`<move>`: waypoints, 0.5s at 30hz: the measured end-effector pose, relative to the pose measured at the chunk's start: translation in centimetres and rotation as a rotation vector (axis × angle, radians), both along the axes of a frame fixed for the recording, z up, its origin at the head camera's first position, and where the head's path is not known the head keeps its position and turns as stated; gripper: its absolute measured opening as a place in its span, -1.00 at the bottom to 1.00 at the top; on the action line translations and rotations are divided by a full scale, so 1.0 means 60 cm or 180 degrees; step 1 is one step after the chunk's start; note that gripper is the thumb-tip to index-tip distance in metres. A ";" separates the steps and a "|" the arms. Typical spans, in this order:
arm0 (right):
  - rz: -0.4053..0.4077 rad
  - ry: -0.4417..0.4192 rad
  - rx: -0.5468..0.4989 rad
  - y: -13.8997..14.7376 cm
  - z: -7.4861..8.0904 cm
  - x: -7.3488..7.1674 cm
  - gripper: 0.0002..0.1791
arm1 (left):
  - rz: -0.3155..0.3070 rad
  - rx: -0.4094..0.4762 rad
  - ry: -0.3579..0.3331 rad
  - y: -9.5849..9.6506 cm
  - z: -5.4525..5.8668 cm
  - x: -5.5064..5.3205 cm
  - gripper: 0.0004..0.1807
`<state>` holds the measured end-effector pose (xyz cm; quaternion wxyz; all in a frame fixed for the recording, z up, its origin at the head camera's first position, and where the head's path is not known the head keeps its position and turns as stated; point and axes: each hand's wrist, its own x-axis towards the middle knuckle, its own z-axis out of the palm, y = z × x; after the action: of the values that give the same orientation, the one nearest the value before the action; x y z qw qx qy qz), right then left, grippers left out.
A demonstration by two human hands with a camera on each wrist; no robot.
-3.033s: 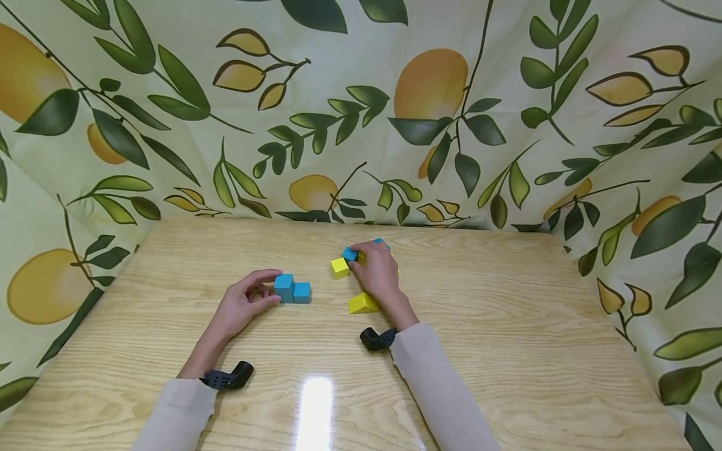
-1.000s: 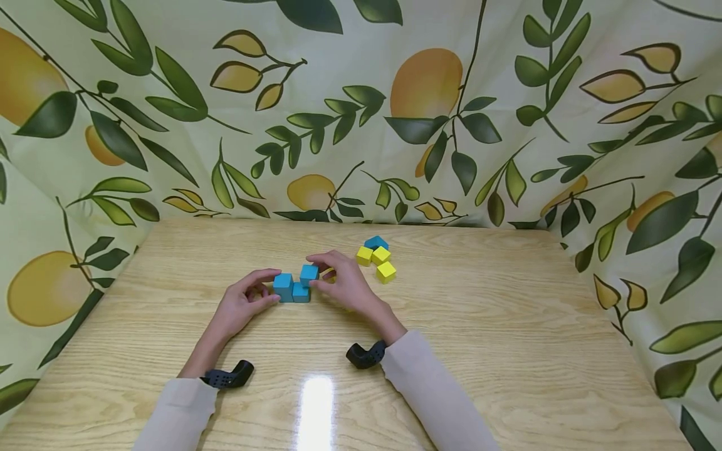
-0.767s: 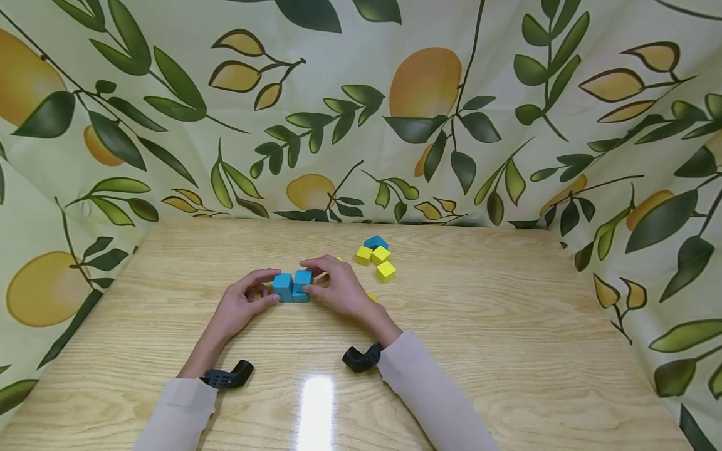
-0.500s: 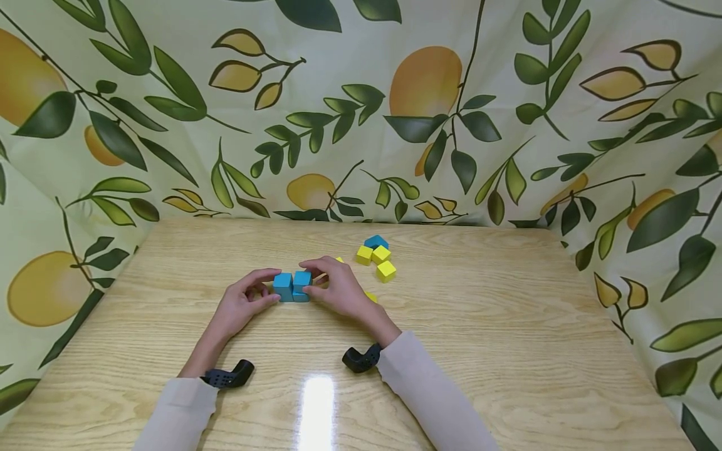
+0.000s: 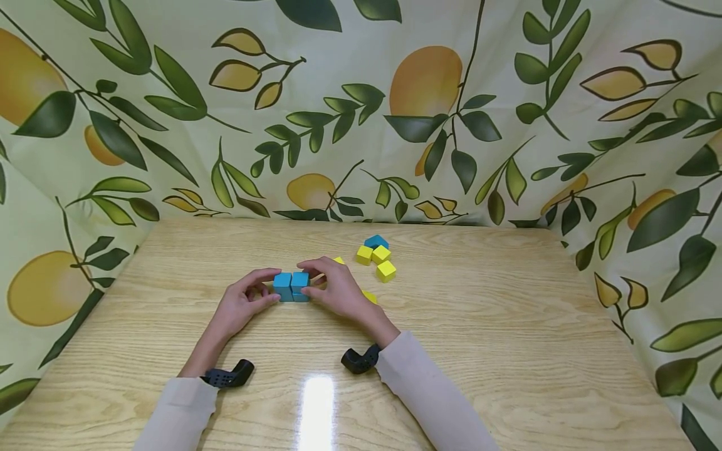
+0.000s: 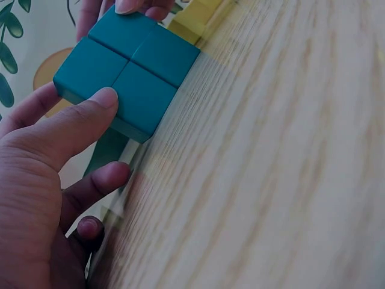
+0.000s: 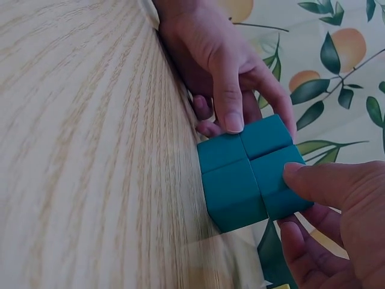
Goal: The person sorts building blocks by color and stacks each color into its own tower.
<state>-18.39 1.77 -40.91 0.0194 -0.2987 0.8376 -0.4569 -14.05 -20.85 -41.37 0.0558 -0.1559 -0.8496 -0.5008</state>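
Observation:
Several blue cubes stand as two side-by-side columns, each two cubes high, in the middle left of the table. My left hand (image 5: 241,302) pinches the left column (image 5: 283,285) between thumb and forefinger, the thumb (image 6: 99,103) lying near the seam of its two cubes. From the other side, my right hand (image 5: 337,289) holds the upper right cube (image 7: 280,180) by thumb and fingers. That cube sits on the lower right cube (image 7: 234,195) and is close against the left column. In both wrist views only thin seams show between the cubes.
Behind my right hand lie a blue wedge-like block (image 5: 376,242) and yellow cubes (image 5: 386,271). Another yellow block (image 5: 338,259) peeks out past the right fingers. A yellow block (image 5: 370,297) is partly hidden by the right wrist. A patterned cloth (image 5: 361,125) rises behind the wooden table (image 5: 479,326).
My right hand has brought a blue cube leftward from the back group, lowered it onto the lower right cube and slid it against the left column. The left hand has stayed in place.

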 end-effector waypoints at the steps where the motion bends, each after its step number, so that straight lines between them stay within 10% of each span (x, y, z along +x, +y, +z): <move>1: -0.0002 -0.0007 -0.0006 0.000 0.000 0.000 -0.49 | -0.0003 0.0005 0.0003 0.000 0.000 0.000 -0.51; 15: 0.0000 0.0047 -0.0062 -0.002 -0.004 0.001 -0.53 | -0.0006 0.0013 0.0046 0.001 -0.002 0.000 -0.52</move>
<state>-18.36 1.64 -41.13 0.0103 -0.3023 0.8333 -0.4628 -14.03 -20.81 -41.48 0.0617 -0.1602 -0.8480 -0.5015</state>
